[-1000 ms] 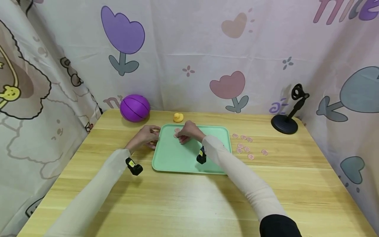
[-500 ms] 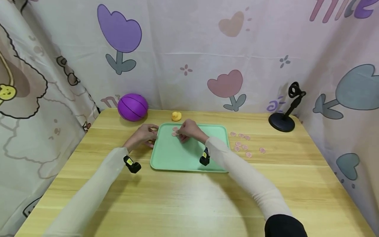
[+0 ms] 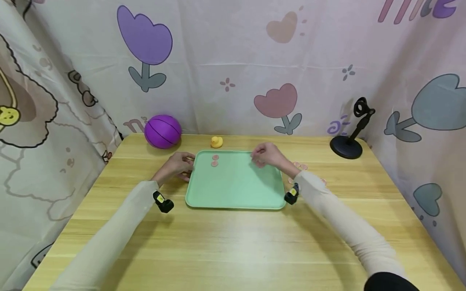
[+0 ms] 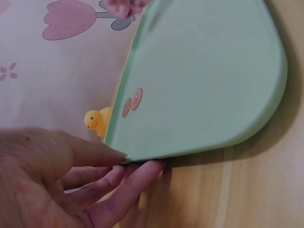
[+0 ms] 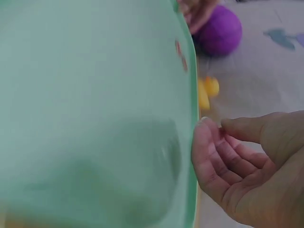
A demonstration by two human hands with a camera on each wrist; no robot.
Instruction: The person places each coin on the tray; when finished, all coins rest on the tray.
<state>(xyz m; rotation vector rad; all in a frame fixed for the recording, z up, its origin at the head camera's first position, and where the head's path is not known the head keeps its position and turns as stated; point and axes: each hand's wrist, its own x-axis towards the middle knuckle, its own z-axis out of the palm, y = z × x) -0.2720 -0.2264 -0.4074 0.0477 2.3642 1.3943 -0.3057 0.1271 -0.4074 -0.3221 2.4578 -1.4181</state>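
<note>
My left hand [image 3: 177,165] grips the far-left corner of the flat mint-green plastic tray [image 3: 236,190], thumb on the rim, fingers [image 4: 124,186] curled under the edge. Right hand [image 3: 265,154] hovers over the tray's far-right part, fingers loosely curled w/ nothing in them. 2 small pink round discs [image 3: 214,160] lie on the tray nr its far-left corner. Tray sits mid light wooden bench [image 3: 233,242]. More pink discs [image 3: 300,165] on the bench just right of the tray. Small yellow rubber duck [image 3: 217,141] just behind the tray, purple ball [image 3: 162,131] at far left.
</note>
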